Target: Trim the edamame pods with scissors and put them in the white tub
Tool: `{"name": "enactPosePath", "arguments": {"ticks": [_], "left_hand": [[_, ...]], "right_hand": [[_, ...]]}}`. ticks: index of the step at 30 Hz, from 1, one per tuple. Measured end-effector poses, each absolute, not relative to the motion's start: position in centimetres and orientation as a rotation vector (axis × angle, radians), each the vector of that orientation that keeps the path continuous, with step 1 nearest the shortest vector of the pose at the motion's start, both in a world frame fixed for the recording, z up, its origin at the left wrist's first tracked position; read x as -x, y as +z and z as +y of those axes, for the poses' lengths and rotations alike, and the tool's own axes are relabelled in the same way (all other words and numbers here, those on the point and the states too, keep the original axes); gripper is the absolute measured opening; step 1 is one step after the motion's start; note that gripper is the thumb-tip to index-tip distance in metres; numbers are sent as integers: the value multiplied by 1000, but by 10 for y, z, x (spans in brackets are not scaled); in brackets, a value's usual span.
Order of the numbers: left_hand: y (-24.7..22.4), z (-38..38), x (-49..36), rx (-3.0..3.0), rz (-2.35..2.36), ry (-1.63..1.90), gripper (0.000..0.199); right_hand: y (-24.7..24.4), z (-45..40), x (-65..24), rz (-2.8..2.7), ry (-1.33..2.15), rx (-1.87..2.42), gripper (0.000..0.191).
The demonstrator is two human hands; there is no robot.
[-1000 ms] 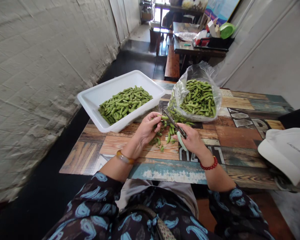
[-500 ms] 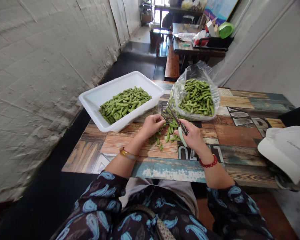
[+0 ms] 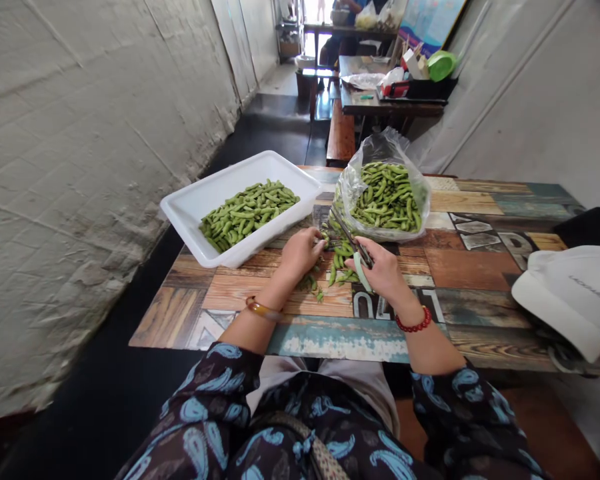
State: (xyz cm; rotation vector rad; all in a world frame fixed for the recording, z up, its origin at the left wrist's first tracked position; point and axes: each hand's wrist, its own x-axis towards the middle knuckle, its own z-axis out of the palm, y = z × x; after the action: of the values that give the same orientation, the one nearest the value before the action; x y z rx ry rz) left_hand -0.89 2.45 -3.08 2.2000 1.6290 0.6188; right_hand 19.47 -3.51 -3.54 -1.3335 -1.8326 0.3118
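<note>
My right hand (image 3: pixel 384 268) grips a pair of scissors (image 3: pixel 349 233) with pale green handles, blades pointing away to the upper left. Left of the blades, my left hand (image 3: pixel 301 253) is closed, thumb and fingers pinched on a green edamame pod (image 3: pixel 325 236), mostly hidden. Between and below the hands lie loose edamame pods (image 3: pixel 339 265) and small trimmed scraps (image 3: pixel 312 283). A white plastic tub (image 3: pixel 187 230) on the left contains a heap of pods. Behind my right hand, a clear plastic bag (image 3: pixel 349 190) stands open, full of pods.
The patchwork wooden table (image 3: pixel 280 297) carries a white cap (image 3: pixel 565 293) at its right end, with a black object (image 3: pixel 587 232) behind it. Ahead are a wooden bench (image 3: pixel 341 137) and another table (image 3: pixel 353 100) with a black tray. A rough white wall (image 3: pixel 80 133) runs along the left.
My left hand has drawn slightly back from the blades and turned, its fingertips now near a pod. The right hand keeps the scissors in about the same place. The view has shifted slightly.
</note>
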Motion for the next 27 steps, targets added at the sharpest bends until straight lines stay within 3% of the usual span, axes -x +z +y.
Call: {"name": "enactPosePath", "arguments": {"ticks": [3, 6, 11, 18, 27], "left_hand": [[-31, 22, 2, -2268, 1652, 536, 27], [-31, 21, 1, -2268, 1682, 472, 13], [-29, 27, 16, -1990, 1519, 808, 9], [-15, 19, 34, -1032, 915, 1016, 36], [-9, 9, 23, -955, 803, 1023, 38]], "right_hand": [[-37, -35, -195, -1830, 301, 1334, 45], [-38, -36, -194, -1871, 288, 1320, 45], [-38, -35, -195, -1850, 305, 1363, 45], [-31, -36, -194, -1798, 458, 1434, 53], [-31, -38, -193, -1897, 535, 1381, 57]]}}
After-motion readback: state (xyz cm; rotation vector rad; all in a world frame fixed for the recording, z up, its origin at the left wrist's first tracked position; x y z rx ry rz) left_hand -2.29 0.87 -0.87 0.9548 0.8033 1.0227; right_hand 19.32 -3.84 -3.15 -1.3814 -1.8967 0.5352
